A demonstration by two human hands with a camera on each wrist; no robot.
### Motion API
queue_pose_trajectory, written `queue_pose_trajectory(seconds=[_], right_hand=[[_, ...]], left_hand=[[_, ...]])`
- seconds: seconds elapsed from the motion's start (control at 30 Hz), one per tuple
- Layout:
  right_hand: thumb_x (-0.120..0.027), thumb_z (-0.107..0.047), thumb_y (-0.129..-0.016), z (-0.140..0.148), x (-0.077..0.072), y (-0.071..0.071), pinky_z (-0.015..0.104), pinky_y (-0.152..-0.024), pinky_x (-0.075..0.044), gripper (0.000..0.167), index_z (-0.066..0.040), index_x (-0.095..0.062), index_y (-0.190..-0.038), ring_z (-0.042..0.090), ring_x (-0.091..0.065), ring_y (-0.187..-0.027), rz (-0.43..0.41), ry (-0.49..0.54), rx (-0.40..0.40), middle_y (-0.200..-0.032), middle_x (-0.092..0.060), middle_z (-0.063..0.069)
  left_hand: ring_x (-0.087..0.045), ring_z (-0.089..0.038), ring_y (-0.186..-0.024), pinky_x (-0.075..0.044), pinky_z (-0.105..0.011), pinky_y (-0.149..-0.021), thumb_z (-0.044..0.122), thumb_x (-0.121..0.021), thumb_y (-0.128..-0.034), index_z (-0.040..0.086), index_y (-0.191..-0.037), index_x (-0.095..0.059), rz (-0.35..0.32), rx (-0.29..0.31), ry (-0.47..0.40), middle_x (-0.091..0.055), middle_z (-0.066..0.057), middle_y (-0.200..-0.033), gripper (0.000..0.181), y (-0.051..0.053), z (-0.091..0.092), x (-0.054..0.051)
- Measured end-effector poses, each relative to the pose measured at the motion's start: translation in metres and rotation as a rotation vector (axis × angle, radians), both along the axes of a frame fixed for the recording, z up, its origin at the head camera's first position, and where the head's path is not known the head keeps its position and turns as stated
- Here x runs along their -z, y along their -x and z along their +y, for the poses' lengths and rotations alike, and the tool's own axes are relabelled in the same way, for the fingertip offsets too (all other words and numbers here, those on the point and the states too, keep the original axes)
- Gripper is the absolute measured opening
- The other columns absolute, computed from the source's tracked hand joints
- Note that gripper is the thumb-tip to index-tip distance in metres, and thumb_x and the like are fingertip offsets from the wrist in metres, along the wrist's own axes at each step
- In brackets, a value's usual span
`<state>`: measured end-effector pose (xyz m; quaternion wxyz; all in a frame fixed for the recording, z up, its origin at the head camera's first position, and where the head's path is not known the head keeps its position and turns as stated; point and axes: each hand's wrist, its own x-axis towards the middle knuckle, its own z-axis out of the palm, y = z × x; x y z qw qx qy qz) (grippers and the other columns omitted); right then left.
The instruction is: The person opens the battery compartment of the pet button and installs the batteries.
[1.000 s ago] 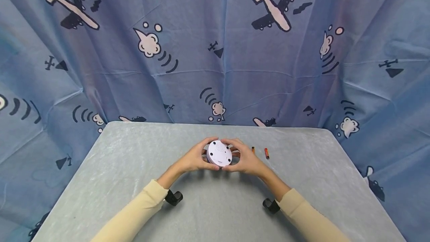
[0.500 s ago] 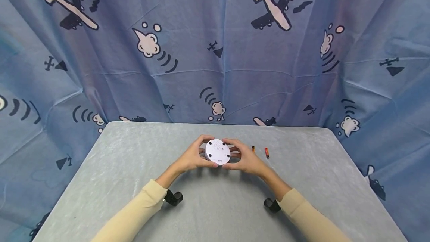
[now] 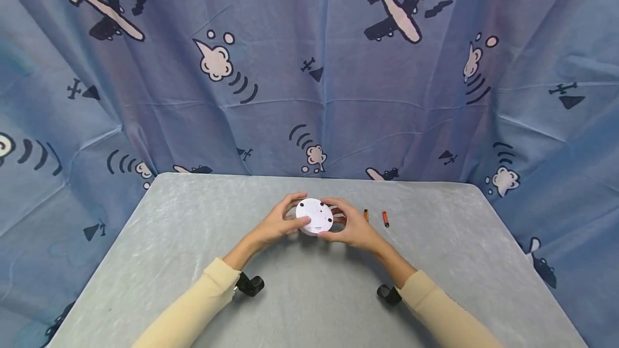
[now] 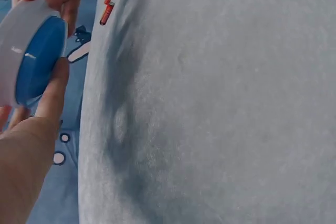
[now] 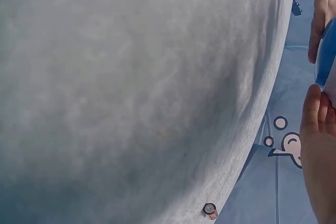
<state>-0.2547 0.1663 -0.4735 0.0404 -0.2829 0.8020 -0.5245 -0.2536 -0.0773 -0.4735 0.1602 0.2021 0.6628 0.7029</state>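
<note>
A round white device (image 3: 319,215) with dark round feet and a patch of small holes is held up over the table, this flat face toward the head camera. Its other side is blue, as the left wrist view shows on the same device (image 4: 41,59). My left hand (image 3: 279,223) grips the left edge, the thumb lying across the white face and covering one foot. On the right edge, my right hand (image 3: 354,227) holds the rim between thumb and fingers. Some fingers of both hands are hidden behind the device.
Two small red-and-black batteries, a right one (image 3: 385,219) and a left one (image 3: 366,215), lie on the grey cloth-covered table (image 3: 309,294) beyond my right hand. A blue curtain (image 3: 271,69) printed with airplanes hangs behind the table's far edge.
My left thumb has moved from the lower rim up onto the device's white face. The device has shifted and turned slightly; the right hand keeps its hold. The batteries stay put.
</note>
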Motion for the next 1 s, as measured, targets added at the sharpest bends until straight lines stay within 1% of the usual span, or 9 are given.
queue_pose_trajectory(seconds=[0.07,0.13,0.27,0.33,0.4,0.57,0.7,0.83,1.0], right_hand=[[-0.091,-0.005,-0.075,0.000,0.000,0.000,0.038,-0.095,-0.051,0.080,0.000,-0.050,-0.145,0.031,-0.057,-0.111,0.002,0.000,-0.001,-0.137,-0.052,0.016],[-0.090,-0.002,-0.075,-0.001,0.000,0.000,0.042,-0.095,-0.051,0.080,0.002,-0.050,-0.144,0.034,-0.057,-0.111,0.013,-0.006,-0.006,-0.135,-0.053,0.019],[-0.088,0.002,-0.076,-0.005,-0.011,-0.008,0.051,-0.095,-0.049,0.077,0.008,-0.049,-0.143,0.041,-0.056,-0.110,0.025,-0.020,-0.026,-0.130,-0.053,0.025],[-0.088,0.003,-0.076,-0.007,-0.019,-0.014,0.053,-0.095,-0.049,0.076,0.011,-0.049,-0.142,0.043,-0.056,-0.110,0.027,-0.021,-0.030,-0.128,-0.053,0.026],[-0.087,0.003,-0.077,-0.009,-0.026,-0.019,0.054,-0.095,-0.049,0.073,0.013,-0.050,-0.139,0.044,-0.056,-0.108,0.030,-0.014,-0.031,-0.126,-0.054,0.027],[-0.088,0.002,-0.077,-0.005,-0.021,-0.016,0.055,-0.092,-0.050,0.074,0.011,-0.051,-0.140,0.042,-0.058,-0.106,0.063,-0.005,-0.032,-0.127,-0.055,0.026],[-0.089,-0.013,-0.081,0.003,-0.014,-0.004,0.049,-0.090,-0.053,0.069,-0.001,-0.055,-0.141,0.034,-0.059,-0.111,0.092,-0.075,-0.081,-0.137,-0.055,0.016],[-0.086,-0.025,-0.085,0.005,-0.028,0.001,0.042,-0.089,-0.054,0.051,-0.012,-0.066,-0.130,0.029,-0.057,-0.121,0.153,-0.221,-0.149,-0.145,-0.051,0.014],[-0.086,-0.022,-0.085,-0.001,-0.039,0.002,0.039,-0.085,-0.056,0.041,-0.012,-0.072,-0.121,0.030,-0.055,-0.125,0.260,-0.339,-0.189,-0.141,-0.056,0.016]], left_hand=[[-0.054,-0.028,-0.120,-0.050,-0.045,-0.094,0.019,-0.064,-0.1014,0.004,-0.156,-0.032,-0.087,0.029,-0.040,-0.041,-0.019,-0.148,0.065,0.001,-0.001,0.000],[-0.054,-0.027,-0.118,-0.050,-0.043,-0.094,0.018,-0.062,-0.1023,0.004,-0.157,-0.031,-0.102,0.070,-0.043,-0.039,-0.019,-0.149,0.064,0.003,-0.001,0.001],[-0.059,-0.028,-0.114,-0.051,-0.035,-0.089,0.000,-0.075,-0.0894,0.002,-0.156,-0.033,0.050,0.117,0.054,-0.040,-0.019,-0.150,0.079,0.003,-0.006,0.006],[-0.061,-0.030,-0.113,-0.052,-0.033,-0.088,-0.004,-0.081,-0.0829,0.001,-0.155,-0.032,0.132,0.111,0.100,-0.040,-0.020,-0.149,0.087,0.003,-0.007,0.009],[-0.061,-0.031,-0.113,-0.052,-0.033,-0.087,-0.005,-0.083,-0.0806,0.000,-0.155,-0.033,0.170,0.097,0.114,-0.041,-0.021,-0.148,0.090,0.003,-0.007,0.011],[-0.057,-0.032,-0.120,-0.053,-0.035,-0.089,-0.008,-0.086,-0.0767,0.000,-0.153,-0.036,0.173,0.047,0.100,-0.043,-0.020,-0.147,0.091,0.002,-0.003,0.013],[-0.058,-0.032,-0.118,-0.055,-0.035,-0.087,-0.009,-0.086,-0.0748,-0.002,-0.152,-0.037,0.165,0.041,0.100,-0.046,-0.020,-0.144,0.091,0.001,-0.001,0.011],[-0.060,-0.029,-0.113,-0.055,-0.034,-0.084,-0.010,-0.085,-0.0751,-0.003,-0.152,-0.036,0.161,0.069,0.099,-0.046,-0.020,-0.142,0.092,0.001,-0.003,0.009],[-0.059,-0.026,-0.109,-0.055,-0.031,-0.085,-0.010,-0.083,-0.0750,-0.001,-0.154,-0.034,0.200,0.102,0.090,-0.046,-0.022,-0.141,0.093,-0.001,-0.003,0.009]])
